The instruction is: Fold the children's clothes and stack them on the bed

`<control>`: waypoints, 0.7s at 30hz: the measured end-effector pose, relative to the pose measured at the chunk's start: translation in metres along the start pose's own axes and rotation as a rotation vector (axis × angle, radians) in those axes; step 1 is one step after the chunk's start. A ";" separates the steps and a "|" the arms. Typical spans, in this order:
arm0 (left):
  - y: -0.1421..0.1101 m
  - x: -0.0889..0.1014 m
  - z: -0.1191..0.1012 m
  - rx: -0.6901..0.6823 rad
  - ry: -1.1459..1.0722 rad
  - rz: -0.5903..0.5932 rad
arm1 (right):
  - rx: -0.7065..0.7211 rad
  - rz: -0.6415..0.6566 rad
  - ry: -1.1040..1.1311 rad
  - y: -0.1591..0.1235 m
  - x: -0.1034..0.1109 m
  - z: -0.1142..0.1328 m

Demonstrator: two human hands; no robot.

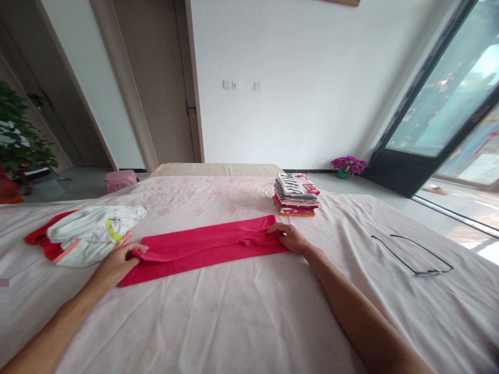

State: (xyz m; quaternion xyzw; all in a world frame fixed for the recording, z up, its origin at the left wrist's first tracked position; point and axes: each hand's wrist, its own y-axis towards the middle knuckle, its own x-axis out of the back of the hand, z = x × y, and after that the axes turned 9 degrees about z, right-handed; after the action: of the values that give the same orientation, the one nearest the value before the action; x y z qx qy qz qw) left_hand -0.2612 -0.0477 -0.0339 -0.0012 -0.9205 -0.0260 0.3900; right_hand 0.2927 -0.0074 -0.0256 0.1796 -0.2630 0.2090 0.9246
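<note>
Left hand (121,262) pinches one end of a long, flat strip of folded crimson cloth (202,246), and the right hand (290,238) grips the other. The strip lies on a pale pink bedsheet (234,322), nearer the person than a neat stack of multicoloured folded fabrics (297,195). Its long axis runs left to right, right end slanting away toward that stack. Well left of the stack sits a rumpled white garment (91,228); right of it, black-framed eyeglasses (427,272).

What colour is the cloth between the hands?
The cloth is pinkish red, clearest in the head view.
</note>
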 end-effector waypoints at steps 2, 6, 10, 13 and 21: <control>-0.003 0.003 -0.005 -0.009 -0.040 0.064 | 0.011 0.021 -0.039 0.000 -0.002 0.001; -0.011 0.010 -0.008 0.002 -0.174 0.063 | -0.064 -0.075 0.064 -0.003 0.002 0.004; -0.016 0.012 -0.004 -0.002 -0.205 0.110 | -0.163 -0.158 0.241 -0.010 0.010 0.007; -0.016 0.011 -0.002 0.000 -0.154 0.126 | -0.192 -0.069 0.229 -0.012 0.010 0.007; -0.012 0.010 0.011 -0.050 -0.001 0.149 | -0.137 -0.030 0.168 -0.012 0.005 0.006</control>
State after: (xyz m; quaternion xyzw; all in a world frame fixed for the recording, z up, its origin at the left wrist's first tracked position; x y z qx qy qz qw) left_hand -0.2760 -0.0594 -0.0350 -0.0796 -0.9170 -0.0197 0.3904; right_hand 0.3001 -0.0193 -0.0203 0.1015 -0.1954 0.1910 0.9566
